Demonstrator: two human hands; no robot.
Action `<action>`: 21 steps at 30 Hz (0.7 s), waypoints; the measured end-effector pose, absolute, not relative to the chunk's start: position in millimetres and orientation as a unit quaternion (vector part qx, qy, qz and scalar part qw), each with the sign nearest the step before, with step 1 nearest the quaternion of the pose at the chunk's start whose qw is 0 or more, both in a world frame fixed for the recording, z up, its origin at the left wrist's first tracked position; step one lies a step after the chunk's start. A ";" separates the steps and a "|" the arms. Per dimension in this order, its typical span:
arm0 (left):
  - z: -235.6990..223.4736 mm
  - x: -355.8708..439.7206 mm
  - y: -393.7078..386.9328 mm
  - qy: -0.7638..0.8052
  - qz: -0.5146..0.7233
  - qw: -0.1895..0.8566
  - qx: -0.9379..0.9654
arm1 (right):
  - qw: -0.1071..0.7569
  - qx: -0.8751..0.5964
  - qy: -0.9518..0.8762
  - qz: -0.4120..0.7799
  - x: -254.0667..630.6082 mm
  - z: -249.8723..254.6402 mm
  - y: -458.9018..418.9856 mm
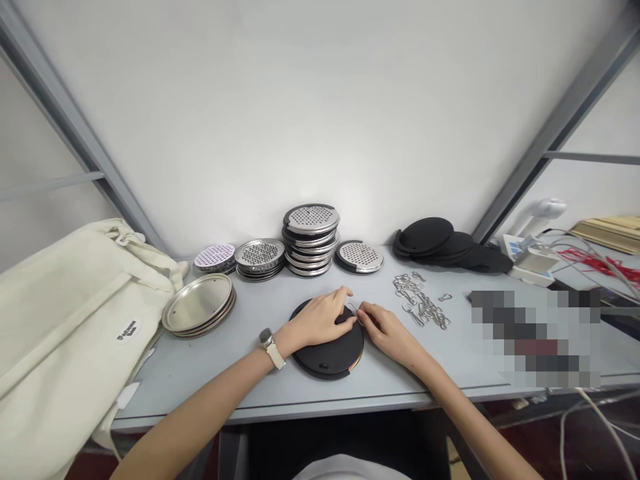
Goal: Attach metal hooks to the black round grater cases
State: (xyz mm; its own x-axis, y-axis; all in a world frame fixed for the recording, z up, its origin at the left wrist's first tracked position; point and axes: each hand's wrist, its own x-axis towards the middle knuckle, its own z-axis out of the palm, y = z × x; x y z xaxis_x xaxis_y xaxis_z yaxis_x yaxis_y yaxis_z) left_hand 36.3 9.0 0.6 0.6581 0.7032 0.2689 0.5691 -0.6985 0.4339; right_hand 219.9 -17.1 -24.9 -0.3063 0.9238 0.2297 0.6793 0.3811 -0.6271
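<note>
A round black disc (327, 357) lies on the table in front of me, with a thin coloured layer showing at its lower right edge. My left hand (323, 319) rests on top of it, thumb and fingers apart. At the disc's right edge my right hand (380, 327) has its fingertips pinched on a small metal clip (353, 309), mostly hidden by the fingers. Loose metal clips (423, 303) lie in a pile to the right of that hand.
Behind the disc stand a tall stack of graters (311, 220), shorter grater stacks (260, 255) and a single grater (361, 256). Round metal plates (200, 303) and a cream bag (85, 320) are at left. Black discs (427, 237) and a power strip (533, 270) sit at right.
</note>
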 end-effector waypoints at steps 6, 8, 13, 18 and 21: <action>-0.4 35.7 9.2 0.331 0.201 0.186 0.903 | 0.264 -0.484 -0.799 0.239 222.5 -21.6 -18.2; -0.7 36.1 9.5 0.327 0.200 0.188 0.904 | 0.255 -0.477 -0.801 0.257 224.7 -21.1 -18.5; -0.4 36.5 10.7 0.321 0.203 0.162 0.911 | 0.246 -0.479 -0.791 0.290 228.6 -22.7 -18.9; 0.8 35.9 10.1 0.311 0.194 0.134 0.921 | 0.252 -0.481 -0.788 0.289 227.2 -23.5 -19.3; 2.0 35.5 8.8 0.300 0.183 0.102 0.931 | 0.256 -0.479 -0.791 0.282 225.6 -22.1 -20.0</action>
State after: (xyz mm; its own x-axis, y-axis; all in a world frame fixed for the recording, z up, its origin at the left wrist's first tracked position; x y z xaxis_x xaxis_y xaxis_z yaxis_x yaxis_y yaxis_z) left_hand 35.5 8.8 2.0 0.7529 0.5962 0.2788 0.5214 -0.7988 0.3000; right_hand 225.6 -20.0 -22.1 -0.4095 0.9023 0.1349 0.6136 0.3818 -0.6912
